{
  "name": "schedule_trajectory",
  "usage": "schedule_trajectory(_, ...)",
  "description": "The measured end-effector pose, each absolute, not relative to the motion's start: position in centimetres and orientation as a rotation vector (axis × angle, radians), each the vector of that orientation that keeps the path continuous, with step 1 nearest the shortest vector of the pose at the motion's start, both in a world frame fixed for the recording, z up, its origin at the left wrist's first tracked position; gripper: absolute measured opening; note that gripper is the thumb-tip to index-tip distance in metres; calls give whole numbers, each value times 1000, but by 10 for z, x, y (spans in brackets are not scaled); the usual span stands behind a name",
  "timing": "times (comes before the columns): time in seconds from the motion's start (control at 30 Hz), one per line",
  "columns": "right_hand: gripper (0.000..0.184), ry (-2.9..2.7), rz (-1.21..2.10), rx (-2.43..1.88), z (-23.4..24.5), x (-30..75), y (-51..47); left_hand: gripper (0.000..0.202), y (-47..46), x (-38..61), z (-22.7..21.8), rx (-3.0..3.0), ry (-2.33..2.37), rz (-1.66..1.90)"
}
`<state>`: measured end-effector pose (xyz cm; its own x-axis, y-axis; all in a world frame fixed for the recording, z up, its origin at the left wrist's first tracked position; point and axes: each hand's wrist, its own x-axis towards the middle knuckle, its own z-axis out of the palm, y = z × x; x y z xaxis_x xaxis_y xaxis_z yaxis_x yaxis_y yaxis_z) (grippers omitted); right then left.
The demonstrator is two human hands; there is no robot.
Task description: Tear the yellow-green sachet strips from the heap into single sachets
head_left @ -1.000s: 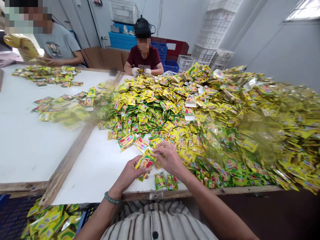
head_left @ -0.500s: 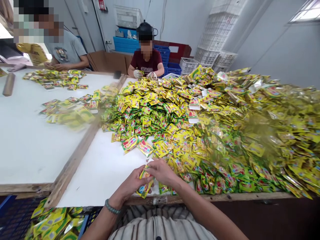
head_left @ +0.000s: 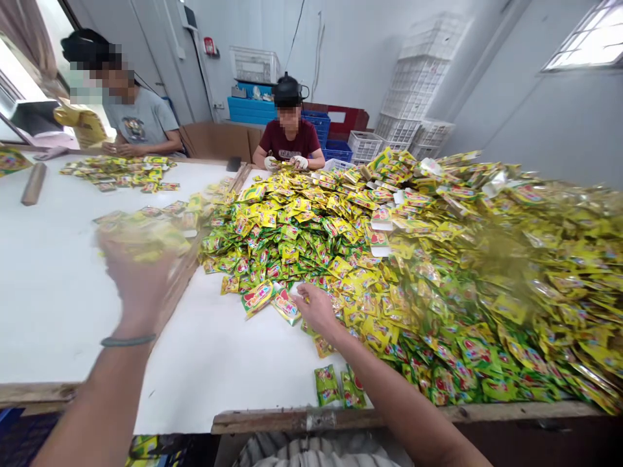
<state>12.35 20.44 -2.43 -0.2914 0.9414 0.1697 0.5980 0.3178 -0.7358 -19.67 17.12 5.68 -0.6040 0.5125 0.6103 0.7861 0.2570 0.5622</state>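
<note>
My left hand (head_left: 141, 272) is smeared by motion over the left part of the table, at a loose group of small yellow cartons (head_left: 146, 237). Its fingers cannot be made out, nor whether a carton is in them. My right hand (head_left: 316, 305) reaches to the near edge of the big heap, fingers bent and a little apart. Its fingertips are beside a yellow-and-green candy carton (head_left: 286, 305) with a white end; contact is unclear. Another such carton (head_left: 257, 298) lies just left of it. Green candy sachets (head_left: 327, 384) lie near the table's front edge.
A large heap of yellow and green sachets (head_left: 379, 285) covers the right side. A wooden strip (head_left: 187, 275) divides the white table (head_left: 233, 363). Two people sit across; one, in white gloves (head_left: 298, 162), handles small packets. Crates (head_left: 413, 84) are stacked behind.
Both hands held a yellow carton near the front edge; they have parted. My left hand has swung left to the loose cartons, and my right hand has moved forward to the cartons by the heap.
</note>
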Motion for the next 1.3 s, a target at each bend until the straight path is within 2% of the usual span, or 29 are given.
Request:
schedule_trajectory(0.07, 15, -2087, 623, -1325, -30, 114, 212, 87, 174, -164, 36, -1538, -2355, -1051)
schedule_trajectory(0.13, 26, -2195, 501, -1281, -34, 103, 220, 82, 174, -122, 9, -2022, -2355, -637)
schedule_trajectory(0.2, 38, -2305, 363, -1256, -34, 96, 231, 75, 171, -88, -14, -2190, -2337, -512)
schedule_trajectory(0.3, 44, -2453, 162, -1213, -33, 92, 250, 58, 162, -68, -31, -2305, -2341, -422)
schedule_trajectory(0.37, 44, -2528, 64, -1164, -32, 92, 261, 66, 149, -71, -32, -2416, -2285, -380)
schedule_trajectory(0.47, 34, -2566, 78, -1094, -32, 94, 270, 78, 125, -86, -30, -2644, -2165, -375)
schedule_trajectory(0.57, 25, -2407, 347, -1063, -30, 98, 266, 70, 107, -100, -23, -2755, -2251, -600)
schedule_trajectory(0.7, 14, -1944, 1073, -1021, -22, 111, 240, 36, 113, -99, -4, -2285, -2702, -1377)
schedule_trajectory(0.8, 15, -1642, 1554, -935, -14, 122, 215, 46, 130, -72, 6, -2013, -2870, -1880)
schedule_trajectory(0.87, 21, -1511, 1688, -936, -12, 131, 200, 48, 139, -47, 6, -2034, -2893, -2176)
schedule_trajectory(0.93, 26, -1431, 1702, -981, -14, 141, 187, 42, 141, -23, -1, -2036, -2882, -2396)
schedule_trajectory(1.0, 28, -1461, 1631, -1063, -19, 153, 175, 37, 136, -4, -14, -2042, -2877, -2448)
schedule_trajectory(1.13, 10, -1862, 1193, -1244, -31, 178, 144, 27, 116, 15, -39, -2233, -2981, -2198)
schedule_trajectory(1.2, 8, -1999, 983, -1237, -35, 188, 128, 25, 109, 21, -46, -2262, -3078, -2149)
schedule_trajectory(1.3, 10, -2060, 902, -1219, -37, 200, 115, 26, 108, 28, -45, -2306, -3198, -2093)
